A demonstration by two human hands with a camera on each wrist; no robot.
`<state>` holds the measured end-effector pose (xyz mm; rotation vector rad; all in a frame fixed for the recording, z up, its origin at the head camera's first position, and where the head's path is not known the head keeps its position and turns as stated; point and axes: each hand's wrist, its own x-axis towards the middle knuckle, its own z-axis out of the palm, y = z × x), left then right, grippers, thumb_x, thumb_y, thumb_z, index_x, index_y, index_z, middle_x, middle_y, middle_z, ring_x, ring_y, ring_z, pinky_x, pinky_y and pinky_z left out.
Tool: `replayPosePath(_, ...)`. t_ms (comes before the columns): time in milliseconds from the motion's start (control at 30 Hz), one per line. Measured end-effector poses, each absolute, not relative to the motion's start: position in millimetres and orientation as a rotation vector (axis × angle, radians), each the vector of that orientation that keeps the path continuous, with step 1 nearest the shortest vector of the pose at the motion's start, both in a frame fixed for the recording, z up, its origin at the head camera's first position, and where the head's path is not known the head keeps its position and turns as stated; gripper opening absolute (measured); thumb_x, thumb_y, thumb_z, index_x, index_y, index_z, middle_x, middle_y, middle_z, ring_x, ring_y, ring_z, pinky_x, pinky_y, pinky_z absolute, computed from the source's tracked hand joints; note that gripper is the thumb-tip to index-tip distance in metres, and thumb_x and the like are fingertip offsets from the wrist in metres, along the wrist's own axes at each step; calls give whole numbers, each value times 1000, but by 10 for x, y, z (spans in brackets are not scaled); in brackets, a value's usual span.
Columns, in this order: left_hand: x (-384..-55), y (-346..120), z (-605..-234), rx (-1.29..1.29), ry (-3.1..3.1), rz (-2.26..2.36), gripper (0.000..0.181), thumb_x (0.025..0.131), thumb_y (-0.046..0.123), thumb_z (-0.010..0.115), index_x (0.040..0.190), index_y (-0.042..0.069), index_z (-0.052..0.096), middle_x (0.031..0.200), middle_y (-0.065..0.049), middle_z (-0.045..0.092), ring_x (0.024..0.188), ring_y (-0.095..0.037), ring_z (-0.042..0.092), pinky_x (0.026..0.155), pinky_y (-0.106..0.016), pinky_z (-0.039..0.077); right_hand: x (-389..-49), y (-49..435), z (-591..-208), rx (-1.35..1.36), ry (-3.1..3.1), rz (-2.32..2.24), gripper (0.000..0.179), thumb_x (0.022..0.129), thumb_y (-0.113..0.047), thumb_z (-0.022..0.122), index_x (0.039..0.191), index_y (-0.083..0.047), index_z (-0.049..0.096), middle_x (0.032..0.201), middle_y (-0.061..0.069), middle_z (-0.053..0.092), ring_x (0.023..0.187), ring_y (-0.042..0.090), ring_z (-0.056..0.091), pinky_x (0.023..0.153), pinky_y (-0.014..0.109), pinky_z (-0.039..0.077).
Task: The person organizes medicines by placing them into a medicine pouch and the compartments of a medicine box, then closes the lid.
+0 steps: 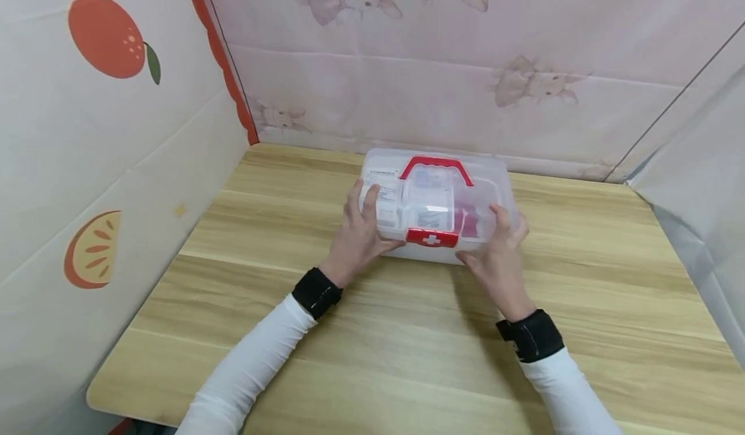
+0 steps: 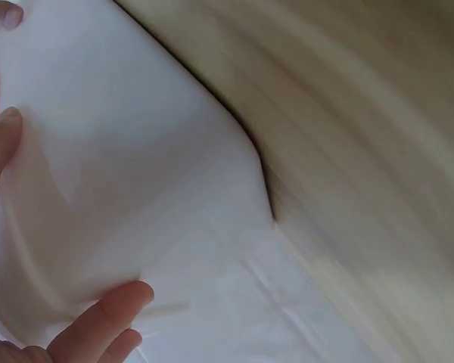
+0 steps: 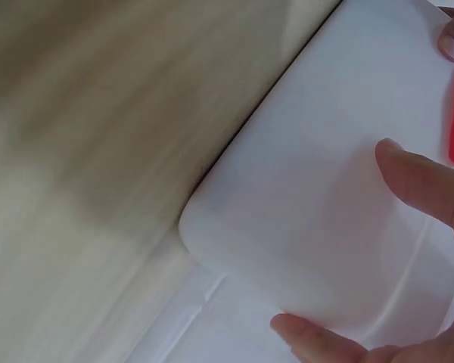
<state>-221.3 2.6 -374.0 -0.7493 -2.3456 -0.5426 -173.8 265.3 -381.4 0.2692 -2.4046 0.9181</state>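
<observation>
A first-aid box (image 1: 433,196) with a clear lid, red handle (image 1: 438,162) and red latch (image 1: 432,237) bearing a white cross sits towards the back of the table. Through its lid show white printed packs and something magenta. My left hand (image 1: 357,228) holds the box's left end, thumb on the front wall. At the other end my right hand (image 1: 497,264) grips it the same way, thumb near the front edge. Both wrist views show the smooth white wall of the box, with a thumb (image 2: 0,144) and a right thumb (image 3: 420,178) against it.
The wood-grain table (image 1: 372,344) extends around the box. Close behind stands a pink curtain (image 1: 361,92) printed with rabbits. A white fruit-patterned sheet (image 1: 140,144) hangs along the left, another pale sheet (image 1: 698,157) on the right.
</observation>
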Motion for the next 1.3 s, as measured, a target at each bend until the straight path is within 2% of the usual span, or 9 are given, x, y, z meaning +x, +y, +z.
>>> replayPosePath(233,-2434,-152,-3707,-706,-2377,-530,110,62,54,76,137,4,14,138,-29,18,112,-42,36,71,-48,55,-1996,2481,-3790,274,-2434,926,107,59,-1,83,138,-21,13,137,21,13,121,35,24,84,52,49)
replayPosePath(300,-2505,-203,-3698,-683,-2391,-520,111,61,55,76,138,5,13,138,-28,18,110,-41,37,68,-48,56,-2066,2429,-3775,289,-2439,925,107,59,3,81,138,-21,13,135,23,13,115,37,31,81,52,51)
replayPosePath(467,-2693,-331,-3715,-666,-2412,-500,113,59,56,77,137,5,13,139,-28,18,108,-41,38,75,-50,53,-2226,2317,-3792,291,-2472,948,105,61,11,76,140,-21,14,131,26,13,102,40,40,79,52,52)
replayPosePath(667,-2892,-454,-3671,-645,-2439,-460,111,61,58,74,137,5,12,140,-28,19,113,-39,37,83,-49,50,-2414,2217,-3751,291,-2485,961,103,65,13,73,140,-26,14,135,24,14,115,39,30,87,52,47)
replayPosePath(767,-2973,-500,-3625,-609,-2456,-440,111,61,60,72,138,6,12,140,-26,20,109,-38,41,82,-48,51,-2491,2172,-3719,307,-2471,973,102,65,13,72,140,-26,15,137,23,14,114,39,31,87,53,47)
replayPosePath(933,-3084,-552,-3578,-532,-2485,-380,110,62,66,67,138,9,13,140,-23,23,86,-33,49,63,-43,56,-2606,2127,-3686,319,-2479,989,100,67,18,67,140,-27,15,139,24,12,109,41,36,83,54,49)
replayPosePath(1033,-3147,-573,-3567,-488,-2506,-330,110,62,70,64,139,9,13,140,-21,24,79,-32,48,53,-40,55,-2663,2114,-3673,315,-2510,980,99,70,20,63,141,-30,14,141,24,10,93,40,45,72,49,55)
replayPosePath(1167,-3214,-597,-3551,-437,-2555,-293,111,62,72,62,140,11,11,143,-19,21,82,-33,47,50,-40,53,-2731,2107,-3660,311,-2558,941,96,74,18,58,142,-32,12,142,26,9,68,37,49,55,43,54)
replayPosePath(1300,-3250,-624,-3528,-397,-2596,-288,113,61,73,61,141,12,8,146,-19,17,92,-35,45,52,-41,54,-2802,2120,-3643,337,-2572,898,94,74,15,58,143,-31,14,139,31,13,69,38,50,60,49,55)
